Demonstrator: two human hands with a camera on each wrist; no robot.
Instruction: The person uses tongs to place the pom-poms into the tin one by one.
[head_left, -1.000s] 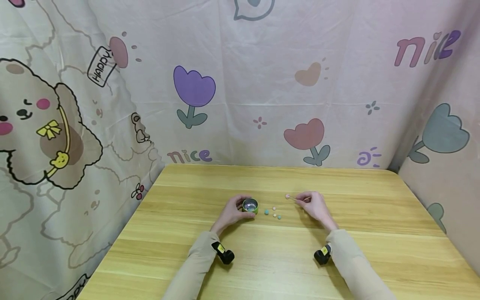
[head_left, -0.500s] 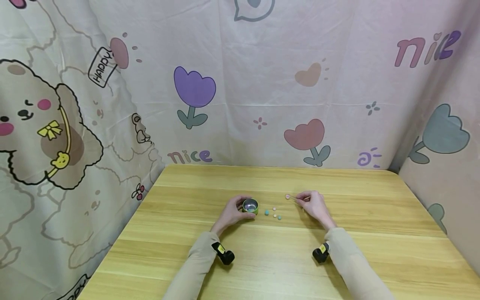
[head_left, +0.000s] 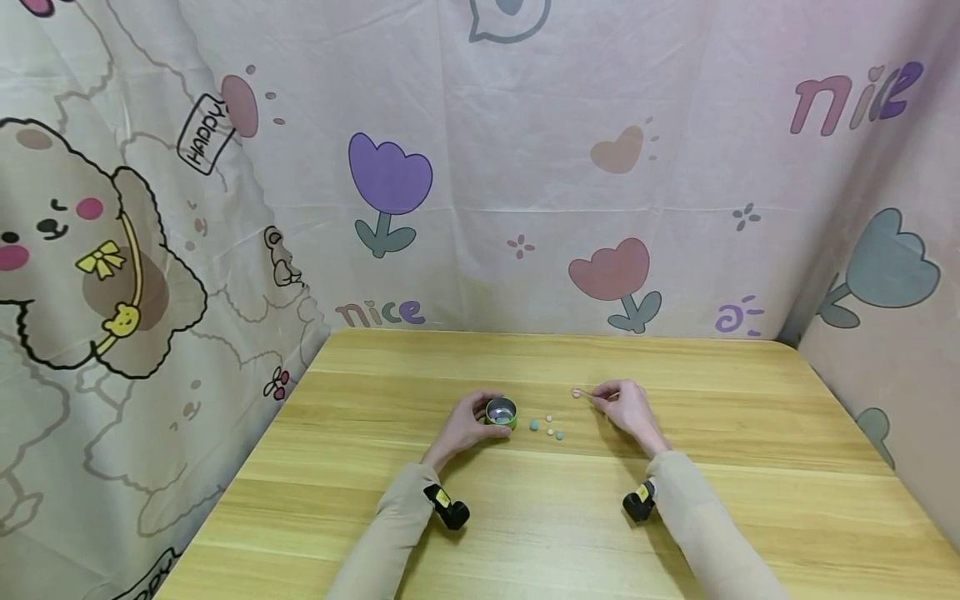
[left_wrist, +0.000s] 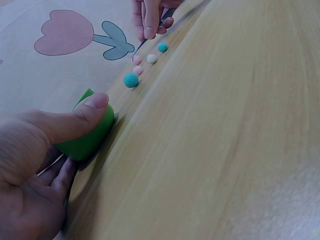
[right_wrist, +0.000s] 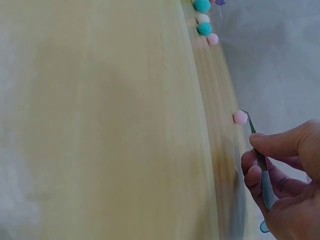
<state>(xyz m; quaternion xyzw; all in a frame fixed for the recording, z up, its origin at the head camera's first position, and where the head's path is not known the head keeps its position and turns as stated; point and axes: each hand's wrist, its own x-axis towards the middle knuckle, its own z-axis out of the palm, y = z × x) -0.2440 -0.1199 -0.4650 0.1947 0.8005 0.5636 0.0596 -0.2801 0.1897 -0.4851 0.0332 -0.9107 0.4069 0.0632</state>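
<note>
My left hand (head_left: 465, 425) grips a small green cup (left_wrist: 89, 137) with a shiny metal inside, which stands upright on the table. Thumb and fingers lie on opposite sides of it; what lies at its bottom is too small to tell. Tweezers (right_wrist: 267, 189) are pinched in my right hand (head_left: 628, 408). Their tips are at a pink pom-pom (right_wrist: 240, 117) to the right of the others; whether they clamp it I cannot tell. Between the hands lie a large teal pom-pom (head_left: 534, 425), a smaller teal pom-pom (head_left: 559, 436), a pink pom-pom (head_left: 549, 418) and a whitish pom-pom (head_left: 551, 432).
The wooden table (head_left: 510, 525) runs back to a printed cloth (head_left: 510, 167) hanging behind it. Another stretch of cloth (head_left: 135, 417) hangs along the left side. Each wrist carries a small black camera.
My right wrist has shifted slightly left and away from me, with the tweezer tips staying by the pink pom-pom. The left hand and the cup keep their place.
</note>
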